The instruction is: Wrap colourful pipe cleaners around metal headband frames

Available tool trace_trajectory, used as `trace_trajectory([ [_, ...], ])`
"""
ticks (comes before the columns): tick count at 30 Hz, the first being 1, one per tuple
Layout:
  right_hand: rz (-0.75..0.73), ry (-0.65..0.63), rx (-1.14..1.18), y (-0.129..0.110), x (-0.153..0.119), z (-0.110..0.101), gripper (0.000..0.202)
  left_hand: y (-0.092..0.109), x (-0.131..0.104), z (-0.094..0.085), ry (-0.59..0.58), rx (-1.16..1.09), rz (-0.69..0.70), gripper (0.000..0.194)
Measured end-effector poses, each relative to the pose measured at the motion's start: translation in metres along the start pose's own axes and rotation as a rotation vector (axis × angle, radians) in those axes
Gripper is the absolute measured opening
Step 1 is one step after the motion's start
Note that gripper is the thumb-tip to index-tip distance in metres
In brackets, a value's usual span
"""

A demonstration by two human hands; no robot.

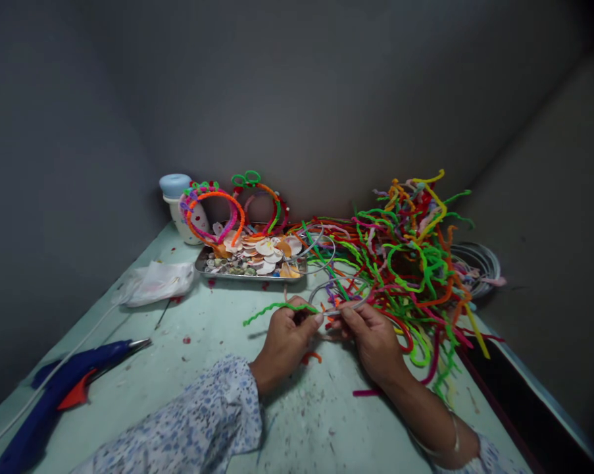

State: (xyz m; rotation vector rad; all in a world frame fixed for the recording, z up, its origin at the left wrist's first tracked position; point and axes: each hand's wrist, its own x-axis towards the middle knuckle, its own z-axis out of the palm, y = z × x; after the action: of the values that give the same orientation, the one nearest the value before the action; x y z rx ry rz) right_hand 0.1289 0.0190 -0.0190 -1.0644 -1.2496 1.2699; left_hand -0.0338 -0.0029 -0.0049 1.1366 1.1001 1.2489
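Note:
Over the middle of the table, my left hand (289, 336) pinches a fuzzy green pipe cleaner (267, 309) between thumb and fingers. Its free end sticks out to the left. My right hand (375, 342) is closed on a thin grey wire (356, 304) that curves back in a loop behind the fingers. The pipe cleaner's tip and the wire's end come together between my two thumbs; whether they are joined is too small to tell. Short orange and red pipe cleaner pieces lie around and under the hands.
A metal tray (257, 279) of shells stands behind, with decorated headbands (241, 217) and a blue-lidded container (175, 183). Tangled pipe cleaners (420, 263) and a wire coil (494, 270) fill the right. Left are a plastic bag (158, 280) and a corded blue glue gun (45, 401).

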Motion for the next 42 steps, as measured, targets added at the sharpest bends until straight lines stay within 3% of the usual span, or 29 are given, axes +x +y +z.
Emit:
trace_trajectory([
  [13, 0.028, 0.043, 0.028, 0.0016, 0.0011, 0.0005, 0.033, 0.0001, 0.0039, 0.0015, 0.037, 0.089, 0.024, 0.018],
  [27, -0.003, -0.012, -0.007, -0.0003, -0.0002, 0.0004, 0.031, -0.0082, 0.0044, -0.0011, 0.06, -0.045, -0.066, 0.021],
  [42, 0.002, -0.035, 0.03, 0.005, 0.0011, -0.0015, 0.031, -0.0062, 0.0022, -0.0015, 0.033, 0.044, -0.063, 0.021],
])
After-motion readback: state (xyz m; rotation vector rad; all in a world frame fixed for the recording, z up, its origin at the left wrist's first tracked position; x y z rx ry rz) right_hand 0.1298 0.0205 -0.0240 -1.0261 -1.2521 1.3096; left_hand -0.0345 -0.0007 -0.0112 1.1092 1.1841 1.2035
